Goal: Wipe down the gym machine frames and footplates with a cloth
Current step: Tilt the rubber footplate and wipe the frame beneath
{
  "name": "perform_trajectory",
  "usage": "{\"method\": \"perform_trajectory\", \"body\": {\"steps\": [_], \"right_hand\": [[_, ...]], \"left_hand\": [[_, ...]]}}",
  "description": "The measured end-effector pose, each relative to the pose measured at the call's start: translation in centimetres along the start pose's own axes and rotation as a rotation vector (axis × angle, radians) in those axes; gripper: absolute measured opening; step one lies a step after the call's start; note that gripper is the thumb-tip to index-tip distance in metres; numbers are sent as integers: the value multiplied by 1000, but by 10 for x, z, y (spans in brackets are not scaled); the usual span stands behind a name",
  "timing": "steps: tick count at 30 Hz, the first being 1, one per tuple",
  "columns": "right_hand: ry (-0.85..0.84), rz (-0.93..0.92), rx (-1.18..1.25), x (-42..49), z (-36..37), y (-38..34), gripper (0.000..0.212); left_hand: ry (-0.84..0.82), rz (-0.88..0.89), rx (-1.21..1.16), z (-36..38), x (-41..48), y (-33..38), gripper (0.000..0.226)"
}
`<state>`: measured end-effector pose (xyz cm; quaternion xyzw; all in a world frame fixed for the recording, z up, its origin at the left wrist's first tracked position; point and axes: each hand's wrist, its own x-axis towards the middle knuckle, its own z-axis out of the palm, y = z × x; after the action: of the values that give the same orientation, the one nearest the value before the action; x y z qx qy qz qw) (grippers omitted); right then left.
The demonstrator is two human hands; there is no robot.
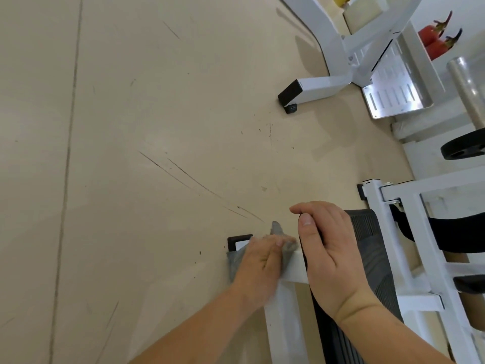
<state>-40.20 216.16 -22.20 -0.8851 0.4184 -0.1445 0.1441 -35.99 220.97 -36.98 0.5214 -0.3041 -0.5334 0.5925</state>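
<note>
Pressing cloth (234,264) on frame (298,267) — right hand (331,261) grips footplate (366,229).

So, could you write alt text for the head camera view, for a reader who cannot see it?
A person's left hand presses a grey cloth on a white machine frame bar, while the right hand grips the edge of a black ribbed footplate. Beyond lie a scuffed beige floor and another white machine.
</note>
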Motion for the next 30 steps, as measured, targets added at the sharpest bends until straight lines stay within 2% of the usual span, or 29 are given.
{"method": "perform_trajectory", "body": {"steps": [2,4,6,9,12,15,17,20,22,24,25,28,30], "right_hand": [[0,5,2,0,0,0,30],[3,2,0,0,0,0,30],[5,0,3,0,0,0,30],[-10,15,1,-1,0,-2,30],[1,5,-1,0,-1,-2,31],[-3,12,-16,0,0,-2,30],[-2,9,-14,0,0,-2,30],[-11,9,-23,0,0,-2,32],[-18,14,-18,-1,-1,-2,33],[-13,15,-14,0,-1,-2,32],[-10,14,-17,0,-1,-2,31],[7,2,-20,0,0,-3,29],[10,3,-22,0,0,-3,30]], "left_hand": [[-37,-50,105,-9,1,-24,59],[20,-101,117,-3,-6,-34,71],[112,-16,25,17,-19,-15,63],[166,183,42,43,-24,14,33],[83,257,134,21,-18,2,34],[16,9,248,-10,-10,-40,44],[33,-125,207,-11,-9,-46,41],[89,-12,66,21,-22,-5,49],[151,90,53,39,-33,15,36],[179,144,103,38,-33,15,36],[183,116,131,33,-30,7,38],[211,-118,74,22,-32,-17,40],[184,-163,81,26,-37,-24,53]]}}
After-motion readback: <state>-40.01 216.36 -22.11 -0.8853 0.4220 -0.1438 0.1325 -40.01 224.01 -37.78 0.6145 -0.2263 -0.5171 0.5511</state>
